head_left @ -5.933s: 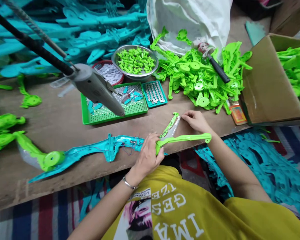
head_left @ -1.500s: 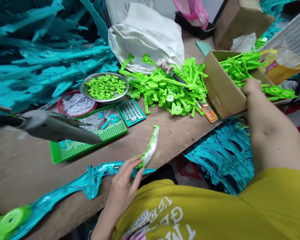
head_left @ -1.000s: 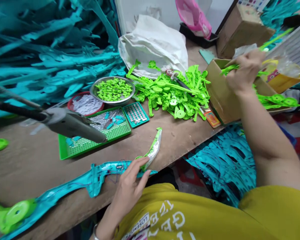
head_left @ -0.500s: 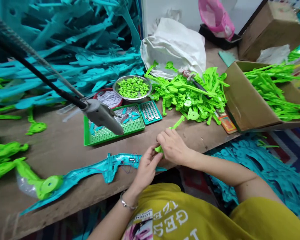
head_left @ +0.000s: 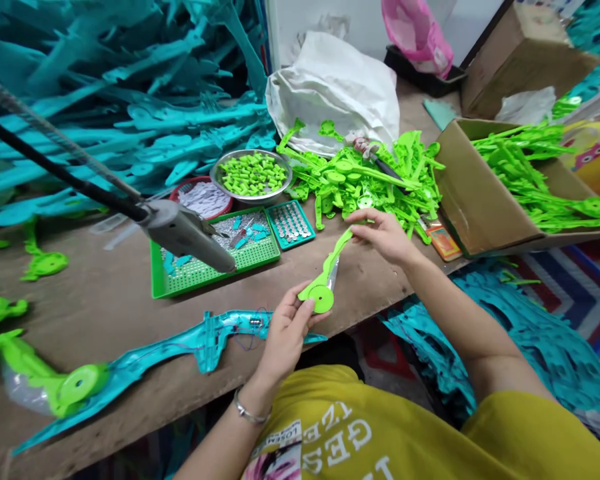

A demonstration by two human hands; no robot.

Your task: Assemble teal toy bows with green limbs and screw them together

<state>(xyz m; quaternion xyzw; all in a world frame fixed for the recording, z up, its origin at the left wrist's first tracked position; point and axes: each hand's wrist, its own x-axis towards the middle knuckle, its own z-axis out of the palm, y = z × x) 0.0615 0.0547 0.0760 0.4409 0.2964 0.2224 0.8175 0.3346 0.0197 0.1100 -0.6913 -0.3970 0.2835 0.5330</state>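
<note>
Green limb piece [head_left: 330, 270]: lower centre of the frame, held up over the bench [head_left: 105, 300] near its front edge. Your left hand [head_left: 286, 330] pinches the round disc end and your right hand [head_left: 385, 235] pinches the thin tip. A clear strip seems to lie under the piece, but the view is too poor to be sure. Risk: gripped only at its ends, the piece may twist, and the strip could slip off over the edge. The teal body [head_left: 200, 333], just left of your left hand, shows thin wires that a careless wrist could snag. The hanging driver [head_left: 185, 233] sits centre left, so mind its tip when reaching.
</note>
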